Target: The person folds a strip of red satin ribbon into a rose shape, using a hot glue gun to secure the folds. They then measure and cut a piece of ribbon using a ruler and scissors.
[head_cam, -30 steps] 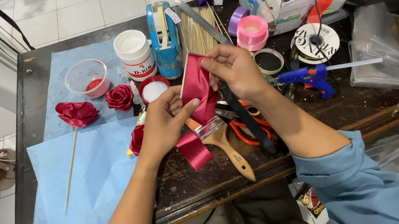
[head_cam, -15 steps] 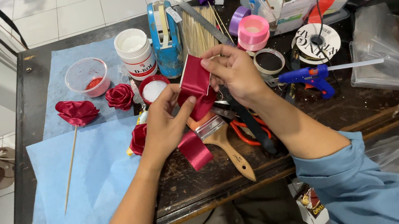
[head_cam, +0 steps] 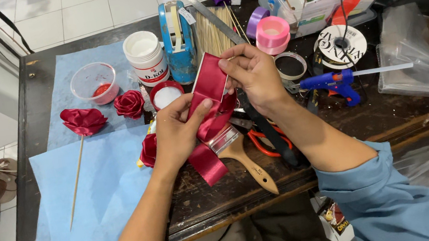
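Observation:
Both hands hold a strip of dark red satin ribbon above the dark wooden table. My right hand pinches the ribbon's upper edge, and my left hand grips it lower down with the thumb across the fold. The ribbon's loose tail hangs onto the table beside a wooden-handled paintbrush. A small red ribbon rose lies just left of my left hand.
Two finished ribbon roses, one on a skewer, lie on blue paper. Behind the hands stand a white glue jar, a clear cup, a blue tape dispenser, pink ribbon rolls and a blue glue gun. Orange-handled scissors lie under my right forearm.
My hands have shifted slightly on the ribbon; the folded upper part is now held a little higher and more upright. Everything on the table stays put.

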